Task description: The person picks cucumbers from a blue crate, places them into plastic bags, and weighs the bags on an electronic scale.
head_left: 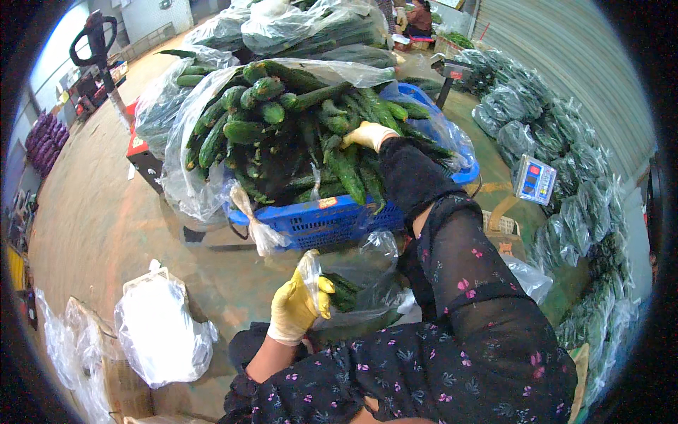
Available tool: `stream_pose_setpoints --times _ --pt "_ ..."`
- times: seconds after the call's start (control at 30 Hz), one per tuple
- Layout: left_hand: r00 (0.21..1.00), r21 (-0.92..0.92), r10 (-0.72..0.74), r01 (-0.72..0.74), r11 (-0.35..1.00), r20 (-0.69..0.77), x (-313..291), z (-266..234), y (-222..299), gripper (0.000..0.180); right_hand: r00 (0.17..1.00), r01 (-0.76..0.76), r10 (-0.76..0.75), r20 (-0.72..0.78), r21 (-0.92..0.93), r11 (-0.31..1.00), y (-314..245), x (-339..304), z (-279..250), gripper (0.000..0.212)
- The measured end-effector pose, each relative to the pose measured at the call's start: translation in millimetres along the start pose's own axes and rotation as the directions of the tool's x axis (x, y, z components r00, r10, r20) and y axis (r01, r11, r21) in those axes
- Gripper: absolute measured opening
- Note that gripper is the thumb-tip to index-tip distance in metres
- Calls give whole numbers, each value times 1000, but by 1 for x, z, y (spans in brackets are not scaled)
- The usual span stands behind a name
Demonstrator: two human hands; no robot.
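My left hand (300, 302), in a yellow and white glove, pinches the edge of a clear plastic bag (379, 283) low in front of me. Inside that bag lies a dark green cucumber (344, 292). My right hand (369, 136), in a pale glove, reaches into the pile of cucumbers (244, 132), its fingers curled on one cucumber (335, 124). The pile fills a blue plastic crate (325, 220) lined with clear film. One knotted corner of the film (261, 225) hangs over the crate's near side. My right fingertips are partly hidden among the cucumbers.
Bagged cucumbers (311, 32) are stacked behind the crate, beside a pallet jack handle (95, 42). A digital scale display (534, 180) stands at right, before rows of filled bags (575, 205). White plastic bags (162, 325) lie at lower left. Another person (419, 19) sits far back.
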State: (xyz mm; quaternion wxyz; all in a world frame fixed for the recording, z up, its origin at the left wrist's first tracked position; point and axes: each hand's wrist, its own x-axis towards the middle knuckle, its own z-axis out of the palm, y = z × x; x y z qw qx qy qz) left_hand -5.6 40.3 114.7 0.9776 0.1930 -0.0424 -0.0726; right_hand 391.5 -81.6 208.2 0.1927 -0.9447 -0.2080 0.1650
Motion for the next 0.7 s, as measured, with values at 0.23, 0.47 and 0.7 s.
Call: stream_pose_setpoints --times 0.23,0.47,0.7 --pt "1000 -33 -2 2 999 -3 2 1 -3 77 999 -37 35 -27 -96 995 -13 -5 2 68" --pt "999 -18 39 -39 999 -9 2 -2 1 74 982 181 -186 20 140 973 0 -22 -6 46" --pt "999 -45 35 -36 998 -20 -5 -3 -1 74 975 80 -219 33 870 487 39 -54 3 33"
